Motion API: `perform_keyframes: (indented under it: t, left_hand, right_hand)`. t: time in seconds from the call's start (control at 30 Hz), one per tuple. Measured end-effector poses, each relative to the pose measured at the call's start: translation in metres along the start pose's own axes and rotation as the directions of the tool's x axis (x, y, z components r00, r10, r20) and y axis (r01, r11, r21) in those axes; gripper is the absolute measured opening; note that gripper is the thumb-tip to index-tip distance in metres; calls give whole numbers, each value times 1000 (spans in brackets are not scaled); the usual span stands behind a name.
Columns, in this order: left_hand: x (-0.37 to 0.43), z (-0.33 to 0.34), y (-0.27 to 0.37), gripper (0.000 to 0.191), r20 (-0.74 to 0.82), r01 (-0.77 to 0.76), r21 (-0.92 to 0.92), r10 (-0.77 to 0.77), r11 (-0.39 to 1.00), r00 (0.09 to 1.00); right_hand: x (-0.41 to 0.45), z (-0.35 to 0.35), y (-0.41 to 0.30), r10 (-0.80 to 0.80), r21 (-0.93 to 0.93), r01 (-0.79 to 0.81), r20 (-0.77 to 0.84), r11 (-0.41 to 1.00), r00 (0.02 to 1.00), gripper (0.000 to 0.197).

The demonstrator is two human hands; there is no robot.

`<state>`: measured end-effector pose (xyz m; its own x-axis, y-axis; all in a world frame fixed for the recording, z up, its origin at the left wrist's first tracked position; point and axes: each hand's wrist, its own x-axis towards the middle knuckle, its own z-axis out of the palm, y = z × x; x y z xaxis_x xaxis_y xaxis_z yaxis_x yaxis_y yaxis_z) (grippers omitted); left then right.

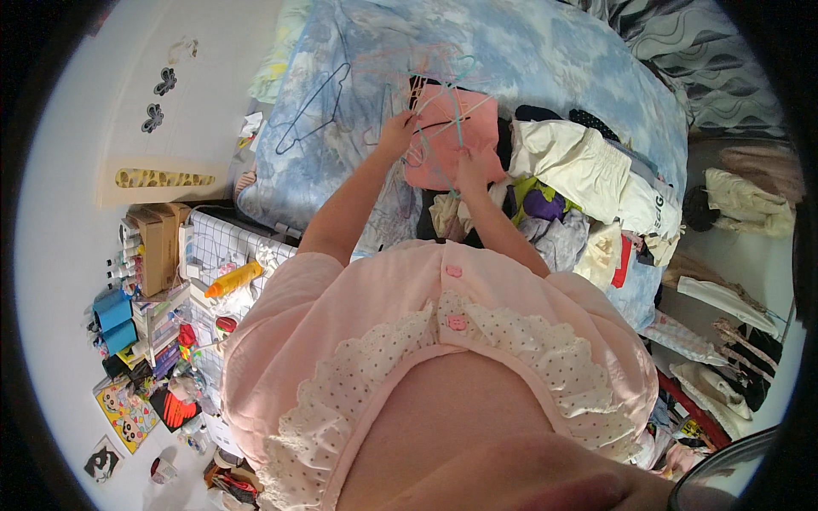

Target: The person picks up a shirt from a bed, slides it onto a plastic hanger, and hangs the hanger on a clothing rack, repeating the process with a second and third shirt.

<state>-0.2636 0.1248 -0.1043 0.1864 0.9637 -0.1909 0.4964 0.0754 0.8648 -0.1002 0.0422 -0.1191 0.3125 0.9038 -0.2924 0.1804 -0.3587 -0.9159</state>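
Note:
Over the bed, my left hand (401, 131) grips a bunch of thin clothes hangers (418, 86), mostly pale pink, with their hooks towards the far side. My right hand (471, 167) is at the near end of a turquoise hanger (457, 118); whether its fingers are closed on it I cannot tell. Under the hangers lies a pink folded cloth or garment (479, 108) on top of dark fabric. To the left, a dark blue hanger (313, 108) rests alone on the blue-and-white bedding (358, 38).
A heap of clothes lies on the right of the bed, with white trousers (569, 150) and a purple item (543, 203). At the left stands a grid-patterned desk (217, 236) with an orange bottle (234, 279). Garments hang at the far right.

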Motion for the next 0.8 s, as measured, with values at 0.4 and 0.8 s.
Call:
perform_keyframes:
  t: [0.4,0.8]
  left_hand:
    - [-33,45,-23,19,45,-242,237,239,941,970]
    - [-81,18,-14,22,-191,22,152,8,988,982]
  right_hand:
    - [-2,-25,39,307,265,-382,284,885,908,11]
    - [-8,-14,24,483,420,-572,306,705,820,8]
